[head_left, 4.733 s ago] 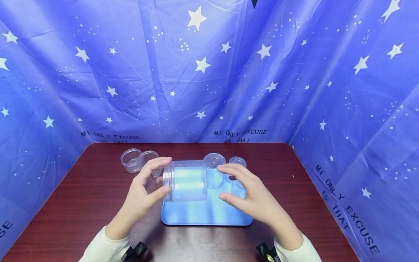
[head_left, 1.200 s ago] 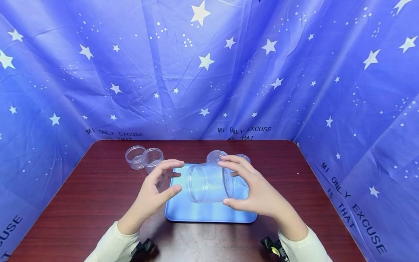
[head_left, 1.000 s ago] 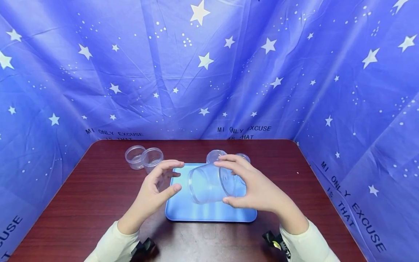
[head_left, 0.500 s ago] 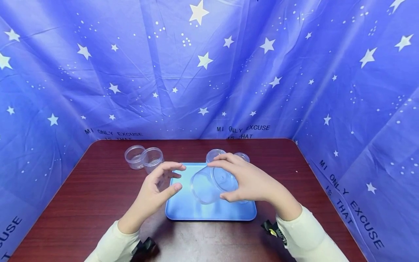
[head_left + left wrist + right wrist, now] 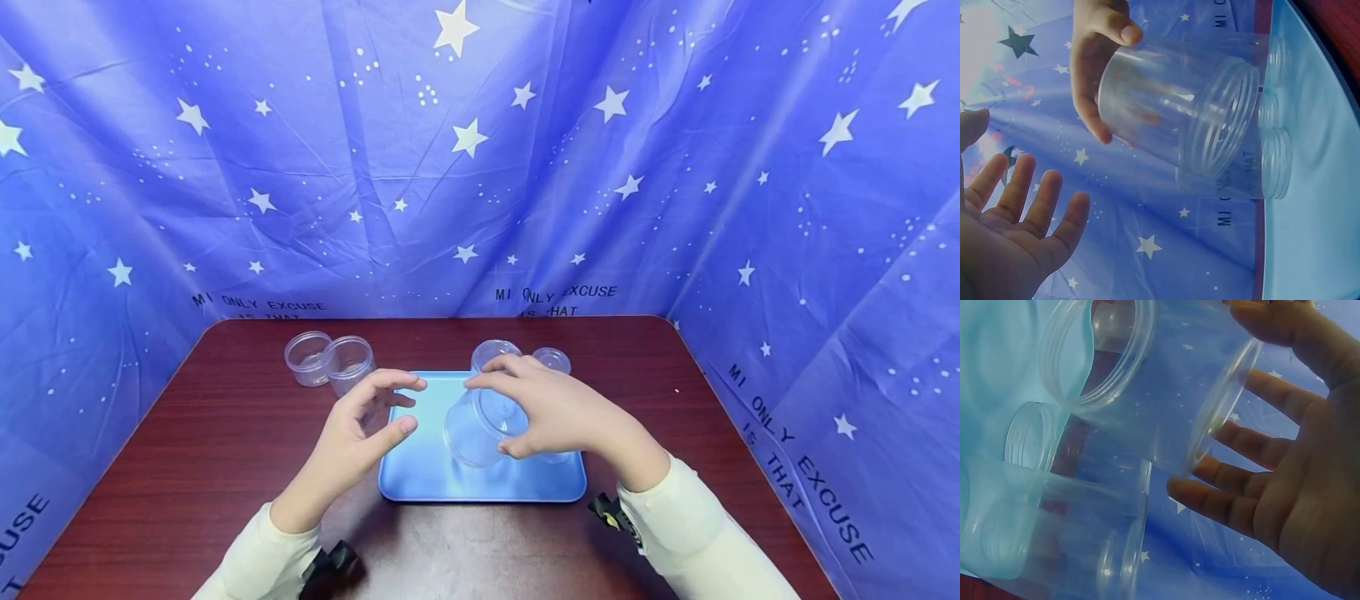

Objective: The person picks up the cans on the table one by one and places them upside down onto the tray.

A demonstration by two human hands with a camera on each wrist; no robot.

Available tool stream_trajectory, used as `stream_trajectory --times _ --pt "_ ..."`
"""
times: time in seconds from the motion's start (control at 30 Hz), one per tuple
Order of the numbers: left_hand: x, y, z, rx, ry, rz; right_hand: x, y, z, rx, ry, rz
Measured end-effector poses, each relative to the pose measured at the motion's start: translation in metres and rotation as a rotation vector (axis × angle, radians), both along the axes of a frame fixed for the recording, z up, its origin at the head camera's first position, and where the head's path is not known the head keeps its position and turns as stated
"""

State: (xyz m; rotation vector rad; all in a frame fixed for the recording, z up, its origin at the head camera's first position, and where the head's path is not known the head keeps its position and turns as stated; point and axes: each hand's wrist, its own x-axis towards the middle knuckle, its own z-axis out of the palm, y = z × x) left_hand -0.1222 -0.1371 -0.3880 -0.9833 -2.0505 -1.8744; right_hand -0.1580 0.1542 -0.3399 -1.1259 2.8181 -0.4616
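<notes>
My right hand [image 5: 570,408] grips a clear plastic jar [image 5: 472,433] round its base end, thumb on one side and fingers on the other. The jar is tilted, its threaded mouth angled down over the light blue tray [image 5: 420,487]. More clear jars [image 5: 495,354] stand mouth down on the tray behind it, partly covered by my right hand. In the left wrist view, the held jar [image 5: 1147,100] overlaps these standing jars [image 5: 1277,165]. My left hand [image 5: 367,433] hovers at the tray's left side, fingers spread and relaxed, apart from the jar.
Two clear round containers [image 5: 307,358] stand side by side on the dark red wooden table [image 5: 187,467], back left of the tray. A blue star-printed curtain [image 5: 405,167] encloses the table at the back and sides.
Earlier my left hand held the jar sideways by its threaded end; now only my right hand has it. Over the last second my right hand has tipped the jar's mouth downward and moved slightly left.
</notes>
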Motion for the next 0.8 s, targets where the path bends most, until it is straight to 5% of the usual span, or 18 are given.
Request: stream_trajectory --times 0.8 --pt "0.001 -0.002 0.002 -0.015 -0.008 0.011 -0.002 -0.023 -0.001 0.237 -0.069 -0.006"
